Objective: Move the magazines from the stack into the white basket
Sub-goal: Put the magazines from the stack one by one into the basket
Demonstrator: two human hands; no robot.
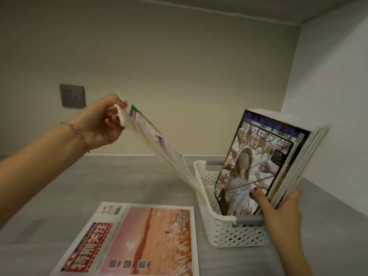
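A thin magazine (157, 144) hangs slanted across the middle of the frame, its upper end pinched between the thumb and fingers of the left hand (105, 124) at centre left, its lower end dipping inside the left wall of the white basket (225, 234). The basket, a perforated plastic one, sits on the grey bench (139, 186) at lower right of centre. Inside it several magazines stand upright and lean to the right; the front one (258, 162) shows a cover with a figure in white, chains and large characters along the top. The right hand (282, 212), at lower right, grasps these standing magazines near their lower right corner, thumb pressed on the front cover and the fingers wrapped round the backs of the others, tilting the bundle away from the slanted magazine. On the bench to the left of the basket, at the lower middle of the frame, lies one more magazine (143, 242) flat and face up, with a pinkish-orange cover picture and a red title block at its lower left; whether more lie under it cannot be told. A thin bracelet (79, 134) circles the left wrist. On the beige wall at upper left is a grey socket plate (72, 96).
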